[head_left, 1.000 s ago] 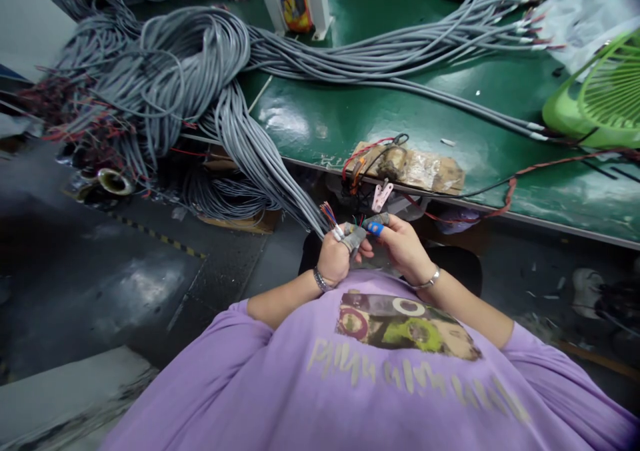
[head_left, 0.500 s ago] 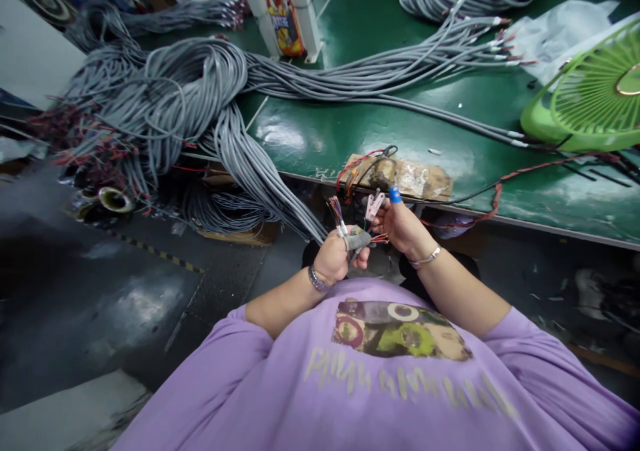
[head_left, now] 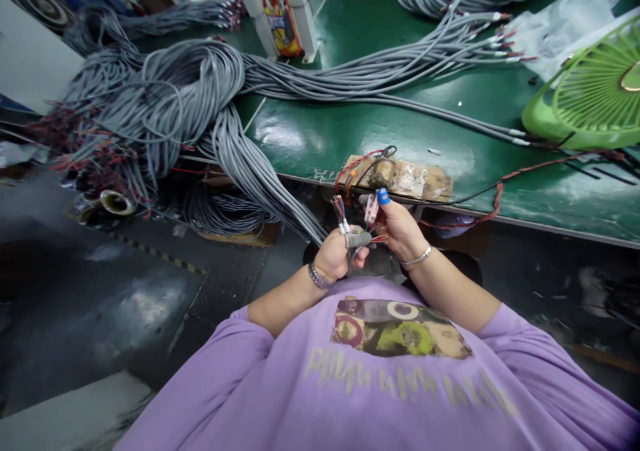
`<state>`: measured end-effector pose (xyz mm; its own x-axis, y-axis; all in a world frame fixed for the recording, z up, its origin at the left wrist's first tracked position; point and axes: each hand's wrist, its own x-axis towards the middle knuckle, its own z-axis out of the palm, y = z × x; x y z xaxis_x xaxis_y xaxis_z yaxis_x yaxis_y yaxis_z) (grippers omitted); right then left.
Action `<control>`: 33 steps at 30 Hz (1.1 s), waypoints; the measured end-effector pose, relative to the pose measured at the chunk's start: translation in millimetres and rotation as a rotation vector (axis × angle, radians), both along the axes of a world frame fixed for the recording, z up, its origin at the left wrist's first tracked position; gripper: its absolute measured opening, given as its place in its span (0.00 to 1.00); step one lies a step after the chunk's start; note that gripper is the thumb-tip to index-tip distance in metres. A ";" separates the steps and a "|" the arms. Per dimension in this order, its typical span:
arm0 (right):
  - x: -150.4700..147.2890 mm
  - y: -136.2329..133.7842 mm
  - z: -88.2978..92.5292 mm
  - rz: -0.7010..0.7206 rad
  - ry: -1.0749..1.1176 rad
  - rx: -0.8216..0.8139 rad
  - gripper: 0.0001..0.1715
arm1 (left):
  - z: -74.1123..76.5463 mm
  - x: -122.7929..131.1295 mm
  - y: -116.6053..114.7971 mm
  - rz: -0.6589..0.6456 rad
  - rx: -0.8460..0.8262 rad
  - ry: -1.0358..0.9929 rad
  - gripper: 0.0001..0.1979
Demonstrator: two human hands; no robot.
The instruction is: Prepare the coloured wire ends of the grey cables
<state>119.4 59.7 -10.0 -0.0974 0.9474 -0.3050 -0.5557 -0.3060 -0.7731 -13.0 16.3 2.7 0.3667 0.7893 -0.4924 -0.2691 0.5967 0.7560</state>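
My left hand (head_left: 334, 254) is closed around the ends of grey cables (head_left: 300, 214), just in front of the bench edge. White-banded ends with a fan of thin coloured wires (head_left: 340, 209) stick up from its fist. A grey wrap (head_left: 358, 239) covers its thumb. Red and green wires (head_left: 379, 239) stretch from the left thumb toward my right hand (head_left: 400, 231). My right hand is closed, with blue tape (head_left: 383, 196) round the thumb tip. Its fingers hold a small pale pink clip-like tool (head_left: 371, 209); the fingertips are partly hidden.
A large heap of grey cables (head_left: 190, 91) hangs over the left of the green bench (head_left: 295, 131). A taped cardboard piece (head_left: 415, 179) lies at the bench edge. A green fan (head_left: 595, 84) and a plastic bag (head_left: 555, 34) are at the right. A white post (head_left: 300, 14) stands behind.
My right hand has moved slightly left, closer to the left hand, and its blue-taped thumb has come in beside the pink tool. My left hand has barely moved.
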 end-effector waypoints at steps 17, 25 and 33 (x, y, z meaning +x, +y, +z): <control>12.8 -11.2 -2.5 0.188 0.113 -0.055 0.26 | 5.3 1.0 -20.2 0.069 0.109 0.031 0.19; 6.3 -11.1 -8.5 0.023 0.041 0.047 0.27 | 5.9 7.9 -14.1 0.153 0.077 0.031 0.19; -5.0 -2.7 -6.8 0.126 0.159 -0.093 0.33 | 3.5 8.4 -11.4 0.187 0.087 0.035 0.20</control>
